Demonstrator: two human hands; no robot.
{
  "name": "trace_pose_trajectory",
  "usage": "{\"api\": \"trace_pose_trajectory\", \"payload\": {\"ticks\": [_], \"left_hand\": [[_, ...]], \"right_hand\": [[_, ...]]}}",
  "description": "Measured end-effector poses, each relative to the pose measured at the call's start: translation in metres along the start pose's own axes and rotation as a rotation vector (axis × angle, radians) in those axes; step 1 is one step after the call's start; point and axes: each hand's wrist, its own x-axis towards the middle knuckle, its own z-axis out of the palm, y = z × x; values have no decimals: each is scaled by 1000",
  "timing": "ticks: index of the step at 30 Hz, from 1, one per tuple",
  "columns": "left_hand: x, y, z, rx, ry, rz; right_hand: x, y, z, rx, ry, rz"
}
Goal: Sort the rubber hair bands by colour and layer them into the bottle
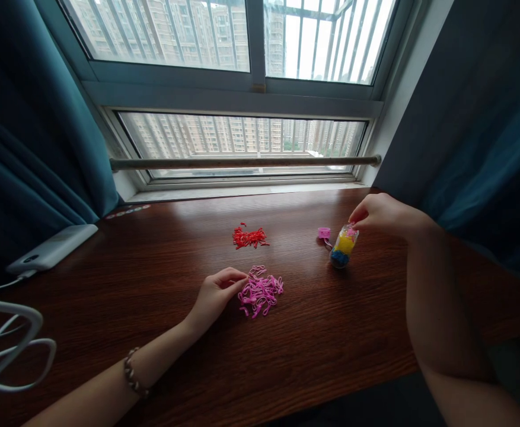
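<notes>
A loose pile of pink plastic stitch markers (262,293) lies on the brown wooden table. My left hand (217,290) reaches its left edge, thumb and forefinger pinched on a pink marker there. To the right, a clear jar (344,246) holds blue pieces at the bottom, yellow ones above and a few pink ones at the top. At the jar's mouth is my right hand (377,213), its fingertips closed together; what they grip is hidden. Beside the jar lies a pink cap (324,233) with a small strap. Farther back sits a pile of red stitch markers (249,237).
A white power bank (53,248) with a white cable lies at the table's left. White looped tubing (15,344) stands at the near left. Blue curtains (41,118) flank the window, and a horizontal rail (242,162) crosses it behind the table.
</notes>
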Motion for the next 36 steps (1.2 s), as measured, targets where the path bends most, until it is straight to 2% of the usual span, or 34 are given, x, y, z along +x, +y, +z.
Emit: {"api": "trace_pose_trajectory", "payload": {"ticks": [5, 10, 18, 27, 31, 36], "left_hand": [[-1, 2, 1, -9, 8, 1], [0, -1, 1, -14, 9, 11], [0, 1, 0, -35, -10, -20], [0, 0, 1, -36, 13, -13], [0, -1, 1, -44, 7, -17], [0, 0, 1, -42, 6, -20]], "right_hand": [[-12, 2, 0, 15, 148, -61], [-20, 11, 13, -4, 290, -115], [-19, 24, 35, -26, 305, -257], [-34, 17, 43, 9, 467, -290], [-36, 17, 55, -40, 470, -356], [-24, 27, 76, -147, 430, -345]]}}
